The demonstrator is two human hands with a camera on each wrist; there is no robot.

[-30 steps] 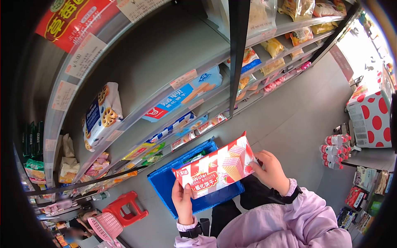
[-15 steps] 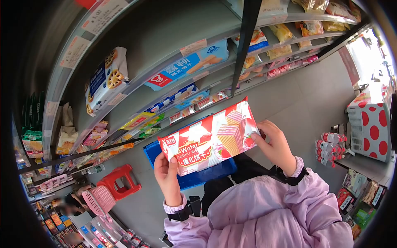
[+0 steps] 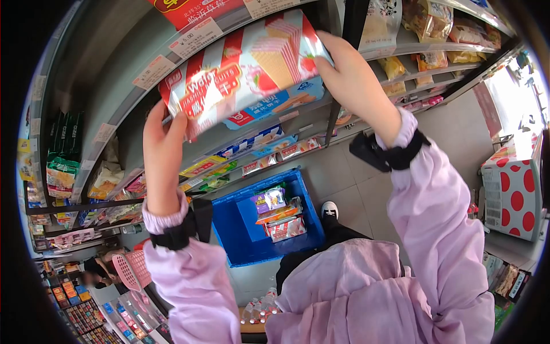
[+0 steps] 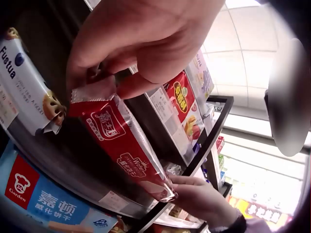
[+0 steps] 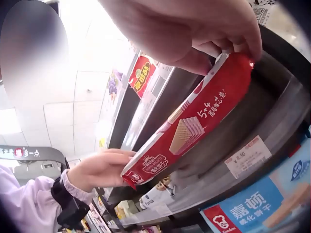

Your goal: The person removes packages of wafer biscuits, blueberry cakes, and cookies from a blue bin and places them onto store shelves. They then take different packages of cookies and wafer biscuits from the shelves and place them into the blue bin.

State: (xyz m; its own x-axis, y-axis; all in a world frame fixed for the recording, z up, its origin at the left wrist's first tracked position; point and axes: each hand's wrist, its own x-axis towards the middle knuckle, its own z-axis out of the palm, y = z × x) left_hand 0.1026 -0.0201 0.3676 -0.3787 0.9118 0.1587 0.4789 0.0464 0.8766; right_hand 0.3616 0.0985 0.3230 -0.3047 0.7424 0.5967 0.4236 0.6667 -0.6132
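Observation:
A red-and-white wafer biscuit pack is held up between both hands, in front of a shelf. My left hand pinches its left end, thumb on the near face. At the opposite end, my right hand grips the pack. The left wrist view shows the crimped end of the pack between the fingers and thumb of the left hand. In the right wrist view, the pack's red side faces the camera, above a shelf edge with a price tag. A blue Garden wafer pack lies below it.
A blue crate stands on the floor below, with several snack packs inside. Curved shelves with price tags span the left and top. A black shelf post rises near my right hand. A polka-dot box stands at the right.
Both hands have raised the wafer pack from above the blue crate to the shelf, up and to the left in the head view. The crate's contents now show. The grip at both ends stays.

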